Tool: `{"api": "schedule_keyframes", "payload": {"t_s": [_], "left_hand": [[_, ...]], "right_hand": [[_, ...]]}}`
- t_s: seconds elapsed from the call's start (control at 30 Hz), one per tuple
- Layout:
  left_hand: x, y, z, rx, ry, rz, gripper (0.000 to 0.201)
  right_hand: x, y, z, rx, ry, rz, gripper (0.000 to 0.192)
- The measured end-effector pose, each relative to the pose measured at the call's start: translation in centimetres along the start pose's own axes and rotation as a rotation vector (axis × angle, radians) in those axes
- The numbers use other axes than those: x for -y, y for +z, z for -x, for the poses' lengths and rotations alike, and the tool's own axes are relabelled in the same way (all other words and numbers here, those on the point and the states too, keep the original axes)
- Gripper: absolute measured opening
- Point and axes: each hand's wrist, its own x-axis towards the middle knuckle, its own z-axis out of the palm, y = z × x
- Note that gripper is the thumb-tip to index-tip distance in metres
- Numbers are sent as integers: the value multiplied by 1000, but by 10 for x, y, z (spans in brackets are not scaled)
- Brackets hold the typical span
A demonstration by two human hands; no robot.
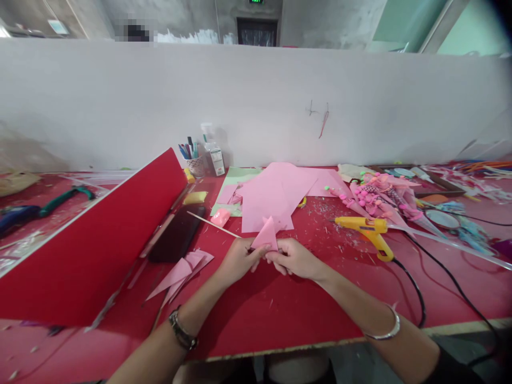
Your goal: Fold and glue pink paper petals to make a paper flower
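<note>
Both my hands meet over the near middle of the red table. My left hand (241,260) pinches the lower left of a small pink folded triangle (266,236), which looks like felt or thick paper. On its lower right edge, my right hand (293,258) closes with thumb and fingers. The triangle's tip points up and away from me. A thin pale stick (216,224) runs from above the dark phone (176,237) to my left hand; whether that hand holds it I cannot tell. Several pink cut pieces (186,271) lie left of my left wrist.
Large pink sheets (272,192) lie ahead. A yellow glue gun (366,226) with a black cord rests at right, near a pile of pink pieces with pompoms (376,197). A red board (120,234) leans at left. A pen cup (195,164) and a bottle (216,158) stand behind.
</note>
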Motion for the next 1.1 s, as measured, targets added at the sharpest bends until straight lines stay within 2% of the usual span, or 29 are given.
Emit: {"api": "schedule_keyframes", "payload": {"t_s": [0.2,0.37,0.53,0.7,0.8,0.93,1.1], "left_hand": [[0,0,-2,-115,-39,16,37],[-1,-4,-2,-213,-7,-23,39],[-2,-3,-1,-288,7,-72,37],[-1,-3,-1,-234,-4,-22,36],[-2,-4,-1,-206,9,-20,36],[-2,-3,-1,-193,24,-71,36],[-1,-4,-1,-215,83,-144,35]], "right_hand": [[-1,-1,-1,50,-50,-87,20],[-1,-2,1,106,21,32,24],[1,-2,1,140,45,27,22],[1,0,2,152,58,-9,24],[-2,2,1,64,56,-31,26],[-6,2,-1,-16,11,49,27],[-6,-1,0,37,25,101,31]]}}
